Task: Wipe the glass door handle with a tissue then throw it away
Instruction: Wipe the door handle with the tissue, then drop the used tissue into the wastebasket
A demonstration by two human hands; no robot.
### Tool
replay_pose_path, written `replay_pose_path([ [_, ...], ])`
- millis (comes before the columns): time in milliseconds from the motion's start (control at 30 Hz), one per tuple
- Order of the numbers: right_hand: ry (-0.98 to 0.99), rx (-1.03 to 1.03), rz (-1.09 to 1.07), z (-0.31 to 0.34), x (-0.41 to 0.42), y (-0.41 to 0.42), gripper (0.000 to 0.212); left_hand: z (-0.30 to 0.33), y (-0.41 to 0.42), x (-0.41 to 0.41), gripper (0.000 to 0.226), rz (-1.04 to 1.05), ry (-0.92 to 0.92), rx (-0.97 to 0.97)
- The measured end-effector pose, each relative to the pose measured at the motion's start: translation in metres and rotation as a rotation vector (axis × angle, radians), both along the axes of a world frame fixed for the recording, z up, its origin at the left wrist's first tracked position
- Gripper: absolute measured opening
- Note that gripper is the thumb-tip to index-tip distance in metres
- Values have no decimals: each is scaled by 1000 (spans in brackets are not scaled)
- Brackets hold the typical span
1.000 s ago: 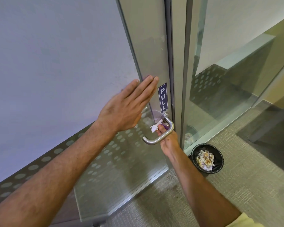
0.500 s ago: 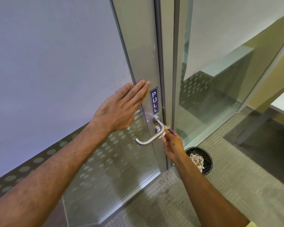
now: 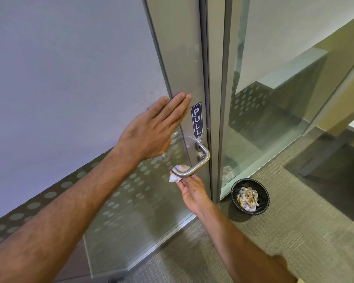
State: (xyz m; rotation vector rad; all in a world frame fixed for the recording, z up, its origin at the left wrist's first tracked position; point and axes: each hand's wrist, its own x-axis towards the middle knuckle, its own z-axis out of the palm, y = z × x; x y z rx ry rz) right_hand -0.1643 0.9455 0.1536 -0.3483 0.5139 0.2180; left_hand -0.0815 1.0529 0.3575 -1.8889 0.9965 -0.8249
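Door handle (image 3: 200, 160): brushed-metal lever on the metal stile of a glass door (image 3: 131, 190), bent down and toward the left, its free end just above the right hand (image 3: 192, 190). Right hand sits below the lever, palm up, fingers pinched on a crumpled white tissue (image 3: 175, 177); tissue presses against the underside and tip of the lever, part of it showing behind the bar. Left hand (image 3: 151, 131) up and to the left of the right one, flat and spread wide, fingers together, laid on the door where glass meets stile; holds nothing.

Blue vertical sign (image 3: 196, 120) just beside the left fingertips, directly above the handle mount, white letters: PULL.

Lower glass carries a band of frosted dots. Right of the right hand, past the door frame post (image 3: 215, 119), a small black bin (image 3: 263, 198) stands on grey carpet (image 3: 294, 231) against a fixed glass panel, stained crumpled paper inside. Bin is near the right wrist, not touching it; only the frame post lies between.
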Motion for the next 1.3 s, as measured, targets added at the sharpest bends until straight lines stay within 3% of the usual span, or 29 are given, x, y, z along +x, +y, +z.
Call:
replay_pose_path([
  [133,-31,1,133,6,16,2,14,0,0,0,90,3,-10,12],
  [267,-20,119,209,5,24,-2,18,1,-1,-1,90,16,-16,45],
  [367,-49,76,319,8,30,-10,13,1,-1,-2,92,23,-23,68],
  [500,-24,-206,520,11,22,-28,11,0,-1,-3,95,38,-36,76],
  [733,110,-645,343,16,-17,-97,12,6,-1,-8,96,73,14,42],
  [800,53,-716,360,27,-22,-123,14,10,-5,-14,92,90,75,-32],
  [933,-98,-961,387,50,-21,-176,17,3,-35,-41,76,66,319,-370],
  [1067,-201,-1184,439,55,-13,-226,17,-37,-84,-76,79,201,585,-545],
  [1300,-292,-1559,710,-21,14,-332,6,-158,-187,-97,84,459,946,-742],
])
